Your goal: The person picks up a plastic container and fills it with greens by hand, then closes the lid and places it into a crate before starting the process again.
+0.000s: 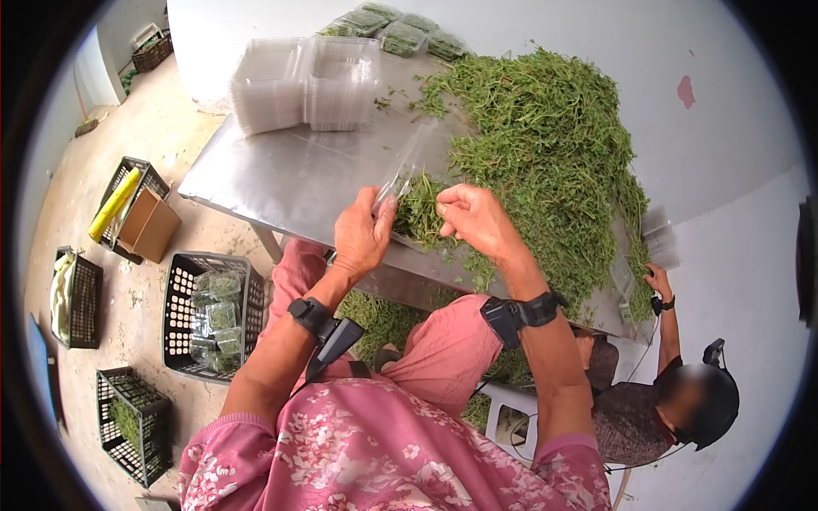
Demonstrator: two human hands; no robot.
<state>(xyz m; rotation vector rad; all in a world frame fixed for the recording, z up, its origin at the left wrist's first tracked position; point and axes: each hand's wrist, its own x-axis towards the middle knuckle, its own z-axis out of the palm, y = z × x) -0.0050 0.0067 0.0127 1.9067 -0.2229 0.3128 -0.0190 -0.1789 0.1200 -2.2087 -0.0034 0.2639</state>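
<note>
With my left hand (365,232) I'm gripping the clear plastic box (407,162) at the metal table's (290,179) near edge; steady, light pressure should be sparing its walls. My right hand (473,217) is curling beside leafy sprigs (417,209); whether it's pinching any, I can't tell.

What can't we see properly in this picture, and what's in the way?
All in the head view:
- The inside bottom of the clear box at the left hand: greens cover it.
- What the right hand may be pinching: too small to tell.
- The tabletop under the big green pile: the pile hides it.
- How many boxes the clear stacks hold: rims too close together to count.
</note>
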